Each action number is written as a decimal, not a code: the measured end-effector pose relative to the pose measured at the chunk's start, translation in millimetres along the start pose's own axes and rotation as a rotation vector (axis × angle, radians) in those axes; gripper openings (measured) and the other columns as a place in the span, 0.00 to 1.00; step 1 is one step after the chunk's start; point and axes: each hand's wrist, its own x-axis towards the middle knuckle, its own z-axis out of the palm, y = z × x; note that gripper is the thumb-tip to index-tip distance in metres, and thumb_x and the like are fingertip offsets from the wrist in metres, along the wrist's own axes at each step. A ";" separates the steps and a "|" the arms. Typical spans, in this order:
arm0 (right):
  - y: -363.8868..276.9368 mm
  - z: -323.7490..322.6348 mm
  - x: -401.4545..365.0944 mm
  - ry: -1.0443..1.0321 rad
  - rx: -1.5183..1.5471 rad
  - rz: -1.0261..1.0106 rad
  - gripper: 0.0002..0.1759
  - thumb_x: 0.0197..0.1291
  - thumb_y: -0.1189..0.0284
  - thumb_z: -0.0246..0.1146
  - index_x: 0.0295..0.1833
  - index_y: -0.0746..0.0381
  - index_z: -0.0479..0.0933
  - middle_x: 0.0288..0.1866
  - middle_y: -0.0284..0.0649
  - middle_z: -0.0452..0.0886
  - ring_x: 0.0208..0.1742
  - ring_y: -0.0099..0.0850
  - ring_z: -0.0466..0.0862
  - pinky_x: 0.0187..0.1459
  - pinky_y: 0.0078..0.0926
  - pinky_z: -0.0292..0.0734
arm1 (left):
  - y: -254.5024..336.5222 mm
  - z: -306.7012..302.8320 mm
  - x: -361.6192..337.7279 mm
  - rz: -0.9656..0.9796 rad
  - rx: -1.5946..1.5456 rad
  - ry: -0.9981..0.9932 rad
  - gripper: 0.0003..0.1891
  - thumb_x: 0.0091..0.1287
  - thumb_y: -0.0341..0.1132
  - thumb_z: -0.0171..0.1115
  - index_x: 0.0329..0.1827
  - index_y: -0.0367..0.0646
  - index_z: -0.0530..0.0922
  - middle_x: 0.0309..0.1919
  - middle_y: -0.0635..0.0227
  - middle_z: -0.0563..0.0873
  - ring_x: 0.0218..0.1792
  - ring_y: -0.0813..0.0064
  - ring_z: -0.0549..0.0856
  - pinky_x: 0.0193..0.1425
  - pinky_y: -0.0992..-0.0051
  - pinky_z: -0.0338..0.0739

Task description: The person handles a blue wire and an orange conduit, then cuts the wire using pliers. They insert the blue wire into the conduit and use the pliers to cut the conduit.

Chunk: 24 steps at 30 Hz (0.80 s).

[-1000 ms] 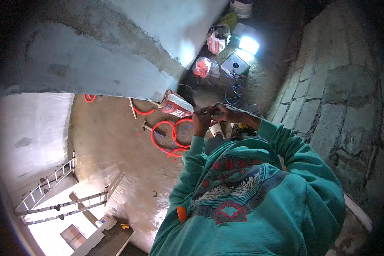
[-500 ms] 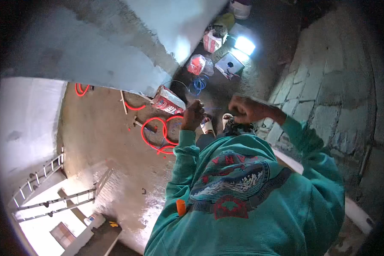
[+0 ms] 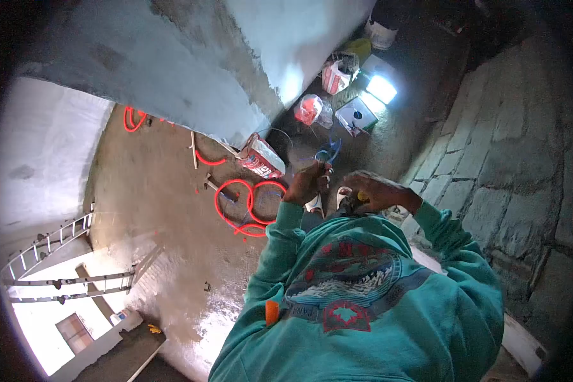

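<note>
My left hand (image 3: 309, 183) is closed in front of my chest, beside a white and red bucket (image 3: 261, 158). Its fingers are pinched together, and what they hold is too small to make out. To its right, my right hand (image 3: 377, 191) is curled, with something small and yellow (image 3: 363, 197) at its fingers. Blue cable (image 3: 328, 151) shows just beyond the left hand. Coils of red tubing (image 3: 235, 202) lie on the floor to the left, with a hammer (image 3: 213, 183) by them.
A bright work light (image 3: 381, 89) stands ahead beside a box with a round hole (image 3: 356, 115) and several bags. Walls rise at the left and ahead; a block wall (image 3: 468, 165) runs along the right. A ladder (image 3: 76, 288) is at the lower left.
Both hands have come lower and nearer each other. The right hand has turned, and yellow now shows at its fingers. The view has shifted slightly.
</note>
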 end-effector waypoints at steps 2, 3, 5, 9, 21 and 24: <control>8.5 -22.1 13.7 0.362 0.420 0.167 0.35 0.48 0.60 0.64 0.60 0.61 0.62 0.59 0.46 0.65 0.60 0.38 0.65 0.61 0.39 0.58 | 9.6 -4.5 -2.5 -0.026 0.353 -0.035 0.17 0.63 0.48 0.47 0.38 0.42 0.74 0.34 0.70 0.78 0.33 0.74 0.74 0.44 0.72 0.65; 16.3 -29.3 23.9 0.555 0.443 0.213 0.35 0.49 0.60 0.64 0.61 0.62 0.61 0.60 0.46 0.64 0.61 0.37 0.64 0.61 0.38 0.57 | 11.3 -4.8 -1.1 -0.083 0.349 -0.052 0.18 0.63 0.49 0.47 0.36 0.42 0.75 0.32 0.70 0.79 0.34 0.72 0.75 0.45 0.71 0.66; 49.7 -29.6 44.8 0.753 0.460 0.265 0.36 0.50 0.59 0.63 0.61 0.64 0.60 0.61 0.46 0.63 0.61 0.36 0.64 0.61 0.36 0.56 | 14.5 -5.6 1.9 -0.197 0.343 -0.088 0.19 0.63 0.50 0.48 0.33 0.42 0.75 0.30 0.68 0.80 0.35 0.67 0.77 0.48 0.69 0.68; 90.3 -23.3 78.1 0.628 0.893 0.090 0.30 0.49 0.61 0.65 0.55 0.66 0.67 0.51 0.43 0.72 0.52 0.32 0.72 0.53 0.31 0.67 | 45.5 -10.3 11.4 -0.474 -0.848 -0.076 0.28 0.61 0.62 0.41 0.28 0.44 0.73 0.27 0.70 0.77 0.23 0.77 0.68 0.30 0.79 0.62; 54.8 -74.6 72.0 0.604 0.706 0.225 0.08 0.50 0.69 0.63 0.30 0.63 0.76 0.27 0.34 0.78 0.33 0.23 0.76 0.40 0.24 0.71 | 53.8 -5.1 48.1 0.160 0.485 0.188 0.19 0.67 0.43 0.46 0.49 0.36 0.73 0.36 0.62 0.81 0.41 0.65 0.80 0.48 0.72 0.72; 55.9 -77.9 80.1 0.778 0.488 0.102 0.13 0.51 0.62 0.63 0.35 0.61 0.77 0.37 0.36 0.75 0.43 0.25 0.72 0.45 0.25 0.67 | 26.2 0.9 67.0 0.080 0.084 0.226 0.19 0.68 0.43 0.43 0.48 0.35 0.73 0.36 0.63 0.81 0.41 0.66 0.80 0.48 0.73 0.71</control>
